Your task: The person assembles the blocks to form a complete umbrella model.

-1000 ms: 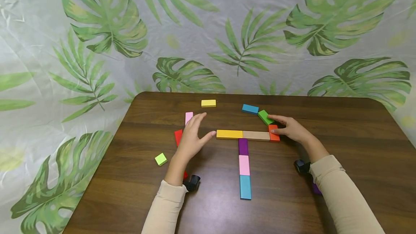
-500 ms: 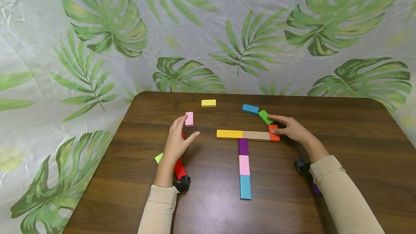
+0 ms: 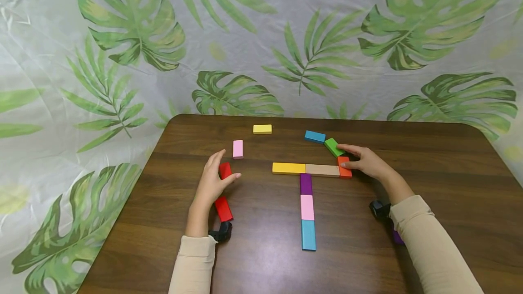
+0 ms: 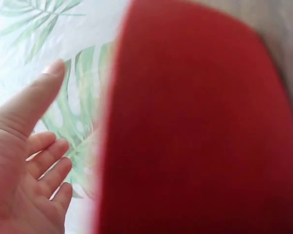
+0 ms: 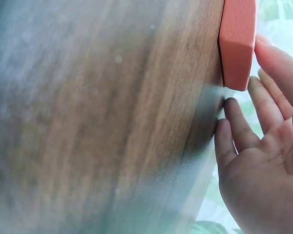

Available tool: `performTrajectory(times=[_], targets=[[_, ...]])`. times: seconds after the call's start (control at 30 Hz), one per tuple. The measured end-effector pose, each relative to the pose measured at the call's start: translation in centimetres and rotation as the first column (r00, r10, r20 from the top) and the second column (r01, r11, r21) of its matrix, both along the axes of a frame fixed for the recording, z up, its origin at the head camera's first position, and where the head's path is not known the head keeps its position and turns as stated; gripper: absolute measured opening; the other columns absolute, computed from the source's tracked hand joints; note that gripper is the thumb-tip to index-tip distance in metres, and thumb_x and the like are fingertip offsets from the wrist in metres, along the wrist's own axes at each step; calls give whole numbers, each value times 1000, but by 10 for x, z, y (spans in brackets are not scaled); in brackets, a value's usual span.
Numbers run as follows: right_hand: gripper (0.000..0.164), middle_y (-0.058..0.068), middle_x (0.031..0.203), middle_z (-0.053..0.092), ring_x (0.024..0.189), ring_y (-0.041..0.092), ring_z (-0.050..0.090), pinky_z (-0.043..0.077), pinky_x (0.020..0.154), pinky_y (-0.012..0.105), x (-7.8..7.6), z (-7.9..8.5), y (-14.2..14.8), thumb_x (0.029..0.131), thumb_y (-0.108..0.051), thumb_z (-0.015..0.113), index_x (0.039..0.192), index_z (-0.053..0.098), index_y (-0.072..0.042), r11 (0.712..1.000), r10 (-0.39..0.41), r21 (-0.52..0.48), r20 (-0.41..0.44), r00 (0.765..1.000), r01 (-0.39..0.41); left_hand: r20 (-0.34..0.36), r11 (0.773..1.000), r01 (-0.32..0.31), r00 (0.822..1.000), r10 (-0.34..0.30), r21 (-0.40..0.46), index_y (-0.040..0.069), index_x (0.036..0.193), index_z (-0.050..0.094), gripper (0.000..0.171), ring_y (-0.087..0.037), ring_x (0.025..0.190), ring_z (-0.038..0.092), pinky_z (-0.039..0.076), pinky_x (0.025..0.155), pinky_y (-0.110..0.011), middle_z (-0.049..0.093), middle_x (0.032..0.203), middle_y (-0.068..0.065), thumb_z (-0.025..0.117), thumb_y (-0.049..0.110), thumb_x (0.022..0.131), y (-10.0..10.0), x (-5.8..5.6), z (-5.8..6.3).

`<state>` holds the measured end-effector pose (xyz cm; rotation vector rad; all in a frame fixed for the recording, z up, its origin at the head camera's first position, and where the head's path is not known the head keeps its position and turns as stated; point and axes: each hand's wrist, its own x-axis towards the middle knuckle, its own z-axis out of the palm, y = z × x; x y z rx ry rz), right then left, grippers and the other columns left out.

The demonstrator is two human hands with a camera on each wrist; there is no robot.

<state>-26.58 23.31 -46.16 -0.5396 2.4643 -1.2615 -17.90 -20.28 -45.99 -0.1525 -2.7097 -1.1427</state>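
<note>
Orange block abuts the tan block on the surface, under the thumb of the right hand, whose fingers extend; the left hand, loosely spread, is near two red blocks.

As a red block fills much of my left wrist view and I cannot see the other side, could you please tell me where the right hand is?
Observer: The head view shows the right hand with its thumb at the orange block.
Operator: Thank you; is the red block I see the only one near the left hand?
Observer: No, the head view shows two beside it: a farther red block and a nearer red block, the latter closer to the person.
</note>
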Motion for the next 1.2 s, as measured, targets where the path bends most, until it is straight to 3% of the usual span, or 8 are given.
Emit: performTrajectory(times=[0.47,0.93,1.2], targets=[[63,23,138,31,127,40,22,19,99,55,0,-1,1,82,-20,66,136,38,-5,1000,-2,-2,6,1000,2,123,998,48,991,-43,-38,2,137,32,84,-32,124,31,26,100,-46,33,136,-18,77,26,71,-16,0,-7],[62,23,138,30,128,40,21,18,99,54,-2,-3,2,83,-14,65,137,37,-4,1000,-5,-2,6,1000,5,196,997,67,979,-58,-40,3,135,37,75,-30,122,36,28,99,-46,39,133,-16,75,25,74,-22,-2,-15],[61,23,138,32,127,40,22,19,99,55,-1,-1,1,83,-16,65,136,38,-4,1000,3,-5,-2,1000,-3,167,999,43,985,-40,-19,3,133,40,73,-30,120,37,28,99,-46,41,131,-15,74,28,74,-23,-3,-14]])
